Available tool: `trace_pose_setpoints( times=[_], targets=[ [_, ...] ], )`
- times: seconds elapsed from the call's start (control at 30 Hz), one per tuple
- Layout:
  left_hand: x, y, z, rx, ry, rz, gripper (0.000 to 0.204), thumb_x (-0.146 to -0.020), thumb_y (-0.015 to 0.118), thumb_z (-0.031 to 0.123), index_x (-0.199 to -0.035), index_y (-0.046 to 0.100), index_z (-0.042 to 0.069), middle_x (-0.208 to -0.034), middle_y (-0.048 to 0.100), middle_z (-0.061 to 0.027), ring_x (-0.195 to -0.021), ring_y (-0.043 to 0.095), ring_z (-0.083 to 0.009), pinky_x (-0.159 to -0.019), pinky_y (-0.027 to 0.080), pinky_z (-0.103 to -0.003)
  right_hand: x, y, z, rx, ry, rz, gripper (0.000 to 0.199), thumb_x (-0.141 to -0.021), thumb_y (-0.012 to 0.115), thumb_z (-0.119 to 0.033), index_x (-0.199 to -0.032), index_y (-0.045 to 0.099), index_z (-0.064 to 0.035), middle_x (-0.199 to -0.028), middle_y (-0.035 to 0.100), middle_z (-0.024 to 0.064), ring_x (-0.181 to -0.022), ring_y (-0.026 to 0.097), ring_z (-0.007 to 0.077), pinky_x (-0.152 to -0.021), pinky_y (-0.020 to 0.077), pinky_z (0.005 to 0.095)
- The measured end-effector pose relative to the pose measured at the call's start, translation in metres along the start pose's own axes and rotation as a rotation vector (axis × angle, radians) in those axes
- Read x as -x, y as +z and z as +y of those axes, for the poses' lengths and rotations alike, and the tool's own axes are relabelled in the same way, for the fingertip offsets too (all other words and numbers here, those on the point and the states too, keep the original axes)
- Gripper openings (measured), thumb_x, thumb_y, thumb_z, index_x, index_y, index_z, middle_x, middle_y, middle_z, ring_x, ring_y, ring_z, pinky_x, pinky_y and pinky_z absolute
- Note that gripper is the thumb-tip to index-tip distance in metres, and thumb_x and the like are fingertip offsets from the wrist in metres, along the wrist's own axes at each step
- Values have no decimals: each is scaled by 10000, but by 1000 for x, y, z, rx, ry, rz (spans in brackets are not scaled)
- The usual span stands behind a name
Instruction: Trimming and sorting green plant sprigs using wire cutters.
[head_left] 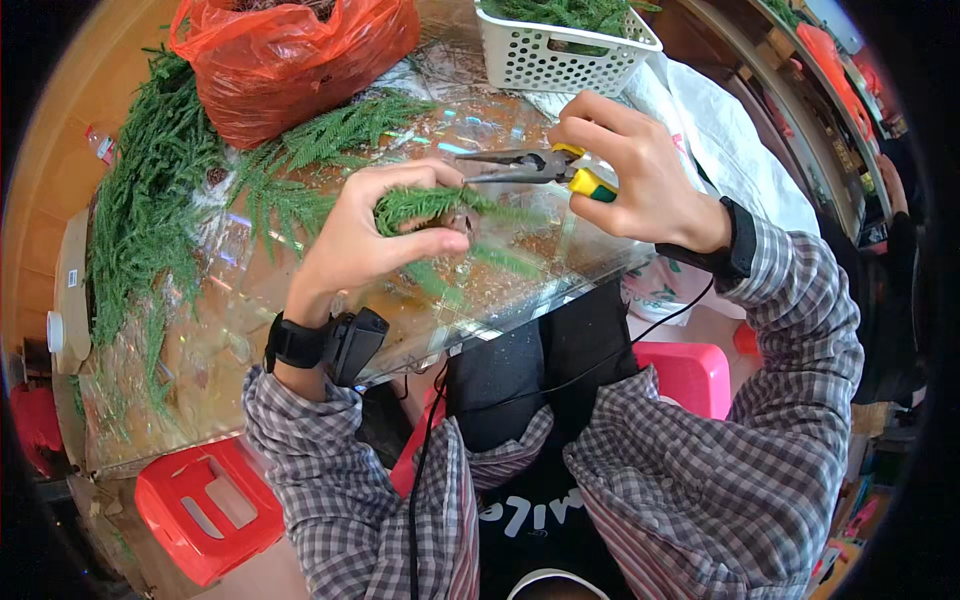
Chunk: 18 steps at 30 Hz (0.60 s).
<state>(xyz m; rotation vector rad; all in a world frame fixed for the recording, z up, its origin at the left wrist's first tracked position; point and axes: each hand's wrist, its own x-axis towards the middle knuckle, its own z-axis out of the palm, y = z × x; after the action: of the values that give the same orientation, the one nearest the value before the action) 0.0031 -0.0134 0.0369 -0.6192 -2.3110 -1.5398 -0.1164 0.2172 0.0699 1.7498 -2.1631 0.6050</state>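
Head camera view: left hand point(345, 222) pinches a green sprig point(425, 204); right hand point(640, 165) grips yellow-handled pliers point(538, 166), jaws parted near the sprig, above a brown table point(225, 345)

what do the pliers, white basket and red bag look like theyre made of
Pliers: seemingly metal, from the dull grey sheen; yellow-and-green grips probably plastic or rubber. White basket: likely moulded plastic, smooth with regular holes. Red bag: apparently thin, glossy plastic film, by its crinkles and highlights.
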Motion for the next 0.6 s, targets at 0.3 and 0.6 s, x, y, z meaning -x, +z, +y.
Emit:
trace_pose_setpoints(
  times=[0.3, 0.6],
  targets=[
    [9, -7, -9, 486, -348, -245, 443, -644, 770, 111, -1021, 592, -37, -1000, 617, -36, -866, 528, -68, -740, 424, -215, -1, -6, 0, -94, -114, -26, 355, -526, 622, -59, -863, 541, 13, -851, 500, 133, -774, 532, 316, -666, 441, 364],
    [6, -10, -12, 386, -279, -254, 441, -637, 775, 117, -1010, 596, -36, -986, 620, -38, -872, 531, -77, -752, 425, -224, 0, -7, -2, -115, -72, -56, 345, -528, 620, -38, -859, 544, 28, -841, 504, 138, -782, 535, 314, -676, 442, 356]
  ],
)
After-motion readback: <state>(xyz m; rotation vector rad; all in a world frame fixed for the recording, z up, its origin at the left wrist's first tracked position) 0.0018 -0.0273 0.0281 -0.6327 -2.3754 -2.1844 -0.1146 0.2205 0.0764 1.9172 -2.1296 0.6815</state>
